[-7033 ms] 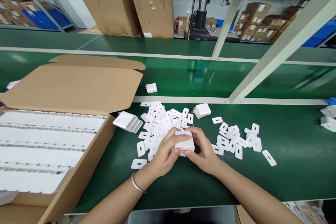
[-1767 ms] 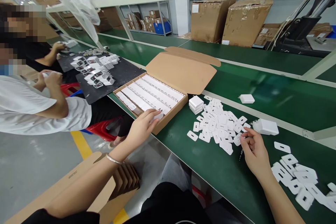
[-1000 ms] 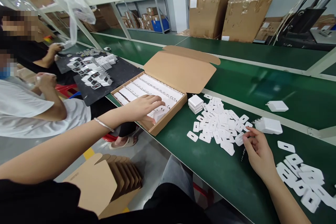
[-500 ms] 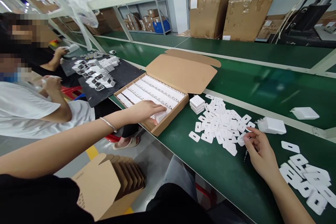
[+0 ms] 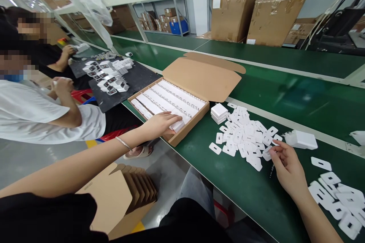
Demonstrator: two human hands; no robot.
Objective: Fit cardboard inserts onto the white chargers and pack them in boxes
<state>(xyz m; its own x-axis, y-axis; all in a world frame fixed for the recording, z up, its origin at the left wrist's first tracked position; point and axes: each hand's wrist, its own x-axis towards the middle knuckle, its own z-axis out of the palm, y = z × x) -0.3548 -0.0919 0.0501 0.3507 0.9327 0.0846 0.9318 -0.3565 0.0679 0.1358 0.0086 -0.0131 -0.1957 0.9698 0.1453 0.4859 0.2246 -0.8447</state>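
My left hand (image 5: 160, 124) reaches into the near right corner of an open cardboard box (image 5: 190, 132). Its fingers are around a small white block-shaped piece (image 5: 177, 124). Rows of white pieces with metal prongs (image 5: 173, 98) fill the box. On the green table, my right hand (image 5: 289, 171) rests at the edge of a heap of white slotted cards (image 5: 242, 136), thumb and forefinger apart. The fingertips are beside a card (image 5: 267, 153); whether they touch it I cannot tell.
A short white stack (image 5: 219, 113) stands beside the box. White pronged blocks (image 5: 303, 139) and more slotted cards (image 5: 342, 199) lie at right. Two people work at left near a dark mat (image 5: 139, 79) with white units. Folded cartons (image 5: 114, 201) stand below the table.
The view has shifted slightly, moving the scene rightward. A white pronged piece on the belt at far right has moved right. Both hands keep nearly the same places.
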